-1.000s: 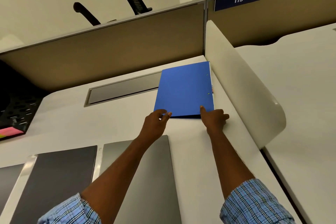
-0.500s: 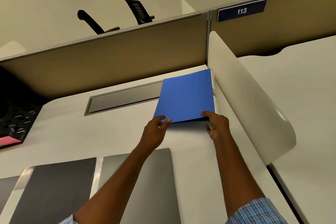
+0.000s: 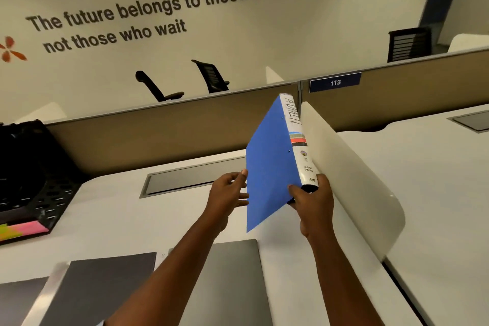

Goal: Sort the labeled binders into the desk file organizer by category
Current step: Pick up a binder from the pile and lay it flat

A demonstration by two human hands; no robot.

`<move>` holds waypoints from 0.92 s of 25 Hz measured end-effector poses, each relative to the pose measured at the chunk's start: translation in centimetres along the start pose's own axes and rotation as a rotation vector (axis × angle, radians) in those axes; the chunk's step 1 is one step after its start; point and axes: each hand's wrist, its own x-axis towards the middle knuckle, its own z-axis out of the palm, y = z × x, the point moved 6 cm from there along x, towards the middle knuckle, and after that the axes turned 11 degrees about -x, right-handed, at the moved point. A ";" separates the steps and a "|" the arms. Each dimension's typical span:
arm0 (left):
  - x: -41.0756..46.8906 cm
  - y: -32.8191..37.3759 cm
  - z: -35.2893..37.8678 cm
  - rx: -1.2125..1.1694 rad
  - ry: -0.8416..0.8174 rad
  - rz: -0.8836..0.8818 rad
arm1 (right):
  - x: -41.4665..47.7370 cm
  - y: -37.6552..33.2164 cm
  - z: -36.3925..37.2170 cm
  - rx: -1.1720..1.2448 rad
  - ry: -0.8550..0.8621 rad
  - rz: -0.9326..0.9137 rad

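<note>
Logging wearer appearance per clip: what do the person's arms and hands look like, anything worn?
The left hand and right hand are bare: no gloves, rings or watch show. Both forearms are uncovered to the picture's bottom edge; a pale sliver of fabric beside the left forearm is too small to identify.

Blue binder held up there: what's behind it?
Behind the blue binder run the tan partition and white desk. It covers the right end of the grey hatch; anything else behind is hidden.
</note>
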 end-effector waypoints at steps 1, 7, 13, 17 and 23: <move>-0.7 0.3 -0.1 -0.026 -0.024 -0.024 | -1.3 -0.8 -0.2 -0.121 0.024 -0.067; -5.0 2.4 -2.1 -0.234 -0.175 -0.190 | -11.9 -4.2 -0.2 -0.404 0.050 -0.422; -10.1 1.9 -4.4 -0.380 -0.242 -0.142 | -20.6 -4.4 0.4 -0.594 0.060 -0.618; -12.6 0.3 -6.6 -0.395 -0.172 -0.138 | -25.1 -3.8 0.5 -0.618 0.023 -0.662; -15.5 -2.4 -9.4 -0.499 -0.161 -0.122 | -29.8 -2.0 1.3 -0.645 -0.380 -0.532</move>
